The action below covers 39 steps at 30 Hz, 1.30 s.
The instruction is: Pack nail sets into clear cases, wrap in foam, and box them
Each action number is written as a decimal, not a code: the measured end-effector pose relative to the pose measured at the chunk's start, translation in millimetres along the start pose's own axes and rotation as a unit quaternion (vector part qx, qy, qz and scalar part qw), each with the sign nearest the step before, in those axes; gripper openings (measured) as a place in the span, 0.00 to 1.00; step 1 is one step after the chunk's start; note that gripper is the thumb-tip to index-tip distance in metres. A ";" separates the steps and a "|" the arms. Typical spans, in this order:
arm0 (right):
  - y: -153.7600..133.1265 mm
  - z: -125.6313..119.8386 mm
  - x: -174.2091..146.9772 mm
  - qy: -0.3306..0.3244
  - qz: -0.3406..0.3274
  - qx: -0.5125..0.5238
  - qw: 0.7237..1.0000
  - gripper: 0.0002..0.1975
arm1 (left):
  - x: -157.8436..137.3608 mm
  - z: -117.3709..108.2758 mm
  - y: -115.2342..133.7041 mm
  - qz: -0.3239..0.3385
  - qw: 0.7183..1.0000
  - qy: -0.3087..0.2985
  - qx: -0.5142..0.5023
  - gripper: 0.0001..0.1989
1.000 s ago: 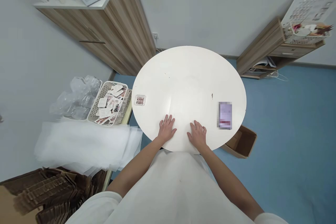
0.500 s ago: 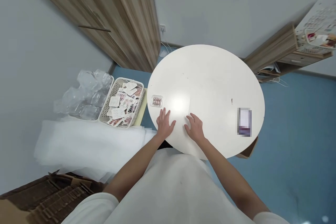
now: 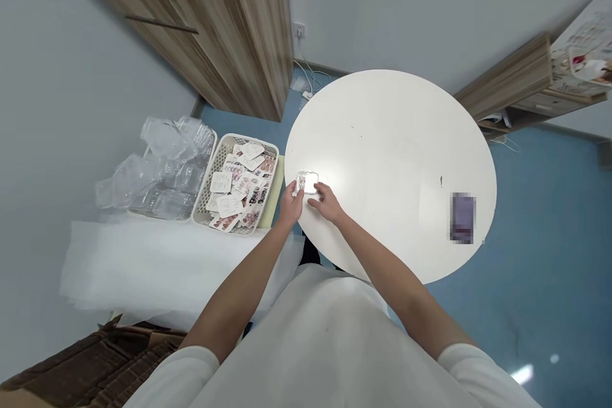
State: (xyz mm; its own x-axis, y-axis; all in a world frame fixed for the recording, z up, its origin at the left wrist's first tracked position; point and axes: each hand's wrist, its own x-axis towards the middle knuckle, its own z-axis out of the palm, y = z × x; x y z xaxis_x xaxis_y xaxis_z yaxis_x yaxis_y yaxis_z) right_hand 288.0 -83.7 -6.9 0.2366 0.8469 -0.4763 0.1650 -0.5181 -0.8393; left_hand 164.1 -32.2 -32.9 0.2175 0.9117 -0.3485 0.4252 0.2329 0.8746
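A small clear plastic case of press-on nails is at the left edge of the round white table. Part of its top is washed out by glare, with a row of pinkish nails showing at its left side. My left hand grips the left side of the case, thumb along the near edge. At the right corner, my right hand has its fingers bent against the case, thumb below. Whether the case is lifted off the tabletop I cannot tell.
Left of the table stands a white basket of nail cards. Beside it is a bin heaped with clear plastic packaging. White foam sheets lie nearer me. A blurred purple object rests on the table's right side; a wooden cabinet stands behind.
Both hands have come from lying spread on the table to the nail case and taken hold of it. My right hand has moved left. The camera view has shifted somewhat.
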 end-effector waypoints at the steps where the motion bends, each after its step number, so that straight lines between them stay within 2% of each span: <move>1: 2.3 -2.9 -5.1 0.007 0.001 0.007 1.000 0.30 | -5.1 2.9 0.6 -0.001 1.000 -0.004 -0.005 0.22; 6: 29.3 -31.9 -46.1 0.063 -0.023 -0.011 0.998 0.28 | -41.3 30.9 6.8 0.003 0.998 -0.057 -0.022 0.22; 15: 112.4 -113.5 -138.8 0.135 -0.032 -0.114 0.984 0.21 | -124.0 116.2 21.2 0.060 0.982 -0.177 0.028 0.20; 22: 163.6 -152.9 -177.6 0.148 -0.045 -0.145 0.977 0.21 | -169.2 168.3 19.0 0.066 0.977 -0.188 0.080 0.19; 27: 174.0 -160.4 -182.9 0.135 -0.067 -0.152 0.977 0.21 | -181.3 180.6 17.8 0.075 0.978 -0.164 0.103 0.19; 35: 177.3 -154.3 -185.4 0.122 -0.082 -0.167 0.975 0.21 | -189.4 177.9 14.8 0.077 0.972 -0.165 0.151 0.20; 39: 179.7 -150.6 -191.2 0.155 -0.082 -0.177 0.969 0.21 | -188.7 173.1 10.7 0.138 0.953 -0.167 0.212 0.20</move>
State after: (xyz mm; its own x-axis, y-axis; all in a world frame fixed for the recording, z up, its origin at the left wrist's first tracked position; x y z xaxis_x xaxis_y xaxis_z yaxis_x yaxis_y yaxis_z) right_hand 416.6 -356.7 -27.2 0.4466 0.8729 -0.1967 0.5293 -0.4349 -0.7285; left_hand 279.7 -260.4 -16.0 0.6094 0.7440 -0.2741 0.6125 -0.2222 0.7586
